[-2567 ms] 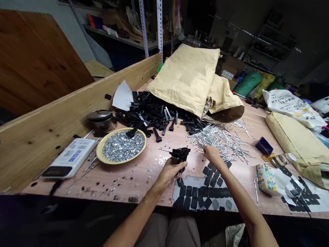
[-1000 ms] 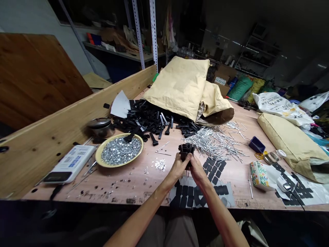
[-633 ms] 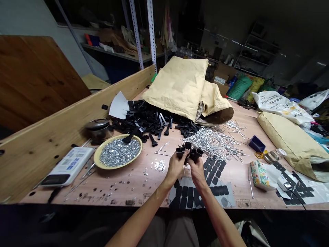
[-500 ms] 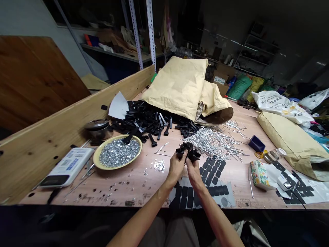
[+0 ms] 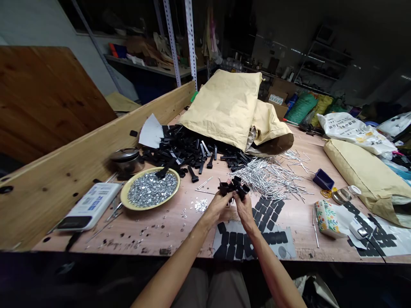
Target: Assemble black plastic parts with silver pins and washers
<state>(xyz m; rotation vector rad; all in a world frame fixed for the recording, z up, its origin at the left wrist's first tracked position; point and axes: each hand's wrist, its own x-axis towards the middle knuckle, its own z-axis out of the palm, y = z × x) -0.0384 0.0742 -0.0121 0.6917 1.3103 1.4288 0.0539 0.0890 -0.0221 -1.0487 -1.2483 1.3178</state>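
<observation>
Between my two hands is a cluster of black plastic parts point(image 5: 236, 185), held up over the table's front half. My left hand point(image 5: 218, 204) is closed on its left side, and my right hand point(image 5: 244, 208) grips it from the right. The fingers of both hands meet near its lower middle. Just behind it lies a loose heap of thin metal rods point(image 5: 268, 176). Small washers point(image 5: 201, 205) lie in a little pile left of my left hand. Below my hands is a grey sheet point(image 5: 290, 244) bearing rows of black rounded pads point(image 5: 239, 240).
A yellow bowl of washers point(image 5: 124, 200) stands left, beside a white scale point(image 5: 88, 209) and a lidded metal pot point(image 5: 125, 160). Black plastic pieces point(image 5: 186, 147) heap up before a large paper sack point(image 5: 224, 107). Right are a blue tray point(image 5: 323, 179), a jar point(image 5: 345, 194) and a tissue box point(image 5: 329, 220).
The black parts have turned a little between my hands, and my left fingers have shifted against them. The whole view has moved slightly; the things on the table stay put.
</observation>
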